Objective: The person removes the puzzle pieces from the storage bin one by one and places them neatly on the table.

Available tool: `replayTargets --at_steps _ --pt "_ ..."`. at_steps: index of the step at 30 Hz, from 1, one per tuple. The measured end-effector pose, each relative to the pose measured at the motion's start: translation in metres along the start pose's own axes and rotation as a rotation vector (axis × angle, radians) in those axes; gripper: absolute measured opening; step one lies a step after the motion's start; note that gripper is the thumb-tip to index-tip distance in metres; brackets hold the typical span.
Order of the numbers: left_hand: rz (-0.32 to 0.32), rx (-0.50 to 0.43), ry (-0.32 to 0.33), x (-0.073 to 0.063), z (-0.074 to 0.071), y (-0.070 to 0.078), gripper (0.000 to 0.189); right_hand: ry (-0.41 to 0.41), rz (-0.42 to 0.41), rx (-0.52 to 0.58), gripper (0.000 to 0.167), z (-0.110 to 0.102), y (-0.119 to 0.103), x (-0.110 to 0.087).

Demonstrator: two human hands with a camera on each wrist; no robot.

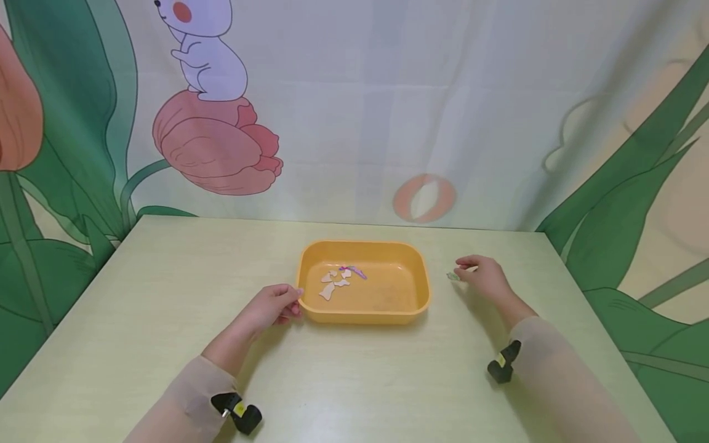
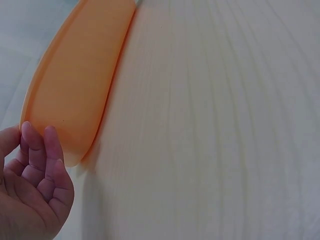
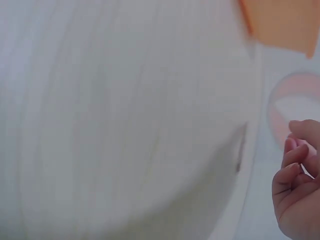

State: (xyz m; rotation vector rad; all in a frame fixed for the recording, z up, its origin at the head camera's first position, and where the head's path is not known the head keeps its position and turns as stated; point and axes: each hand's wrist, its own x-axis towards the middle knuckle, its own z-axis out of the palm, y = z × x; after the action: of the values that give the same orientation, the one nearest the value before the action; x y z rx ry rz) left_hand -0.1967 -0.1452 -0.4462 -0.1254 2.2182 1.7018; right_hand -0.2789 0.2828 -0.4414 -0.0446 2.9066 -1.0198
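My left hand (image 1: 272,306) pinches the left rim of a yellow plastic tray (image 1: 382,317). The left wrist view shows thumb and fingertips at the rim, with the tray's orange-looking outer wall (image 2: 82,75) beyond. Inside the tray lie several small, flat, pale irregular pieces (image 1: 327,291) and a thin purple-pink piece (image 1: 359,272). To the right of the tray my right hand (image 1: 487,280) is low over the table, fingers loosely bent. A small greenish flat piece (image 1: 453,276) lies by its fingertips. From the right wrist, this piece (image 3: 241,149) appears as a thin dark sliver, apart from the fingers.
The tray stands on a pale wood-grain table (image 1: 354,381), towards its back edge. Behind the table hangs a cloth backdrop (image 1: 343,123) printed with flowers, leaves and an animal. A small black camera device is strapped at each sleeve.
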Motion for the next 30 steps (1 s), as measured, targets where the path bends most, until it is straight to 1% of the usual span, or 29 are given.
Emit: replayTargets --at_steps 5,9,12,14,22,27,30 --pt "0.002 -0.001 0.0 0.0 0.0 0.0 0.028 0.039 -0.099 0.105 0.031 0.003 -0.027 -0.007" --pt "0.002 -0.001 -0.002 0.0 0.0 0.0 0.028 0.03 -0.103 0.176 0.032 0.009 -0.048 -0.01" --pt "0.002 0.001 -0.002 0.0 0.0 0.0 0.028 0.018 -0.102 0.205 0.03 0.015 -0.062 -0.012" --pt "0.001 0.004 -0.003 0.0 0.0 0.0 0.028 0.013 -0.115 0.215 0.029 0.019 -0.07 -0.014" --pt "0.001 0.013 -0.002 0.0 0.001 0.001 0.029 -0.028 -0.162 0.316 0.026 0.037 -0.094 -0.018" --pt "0.0 0.014 0.001 0.0 0.0 0.001 0.028 -0.031 -0.197 0.323 0.025 0.052 -0.105 -0.017" --pt "0.002 0.011 -0.001 -0.001 0.0 0.001 0.028 -0.032 -0.2 0.332 0.024 0.06 -0.111 -0.016"
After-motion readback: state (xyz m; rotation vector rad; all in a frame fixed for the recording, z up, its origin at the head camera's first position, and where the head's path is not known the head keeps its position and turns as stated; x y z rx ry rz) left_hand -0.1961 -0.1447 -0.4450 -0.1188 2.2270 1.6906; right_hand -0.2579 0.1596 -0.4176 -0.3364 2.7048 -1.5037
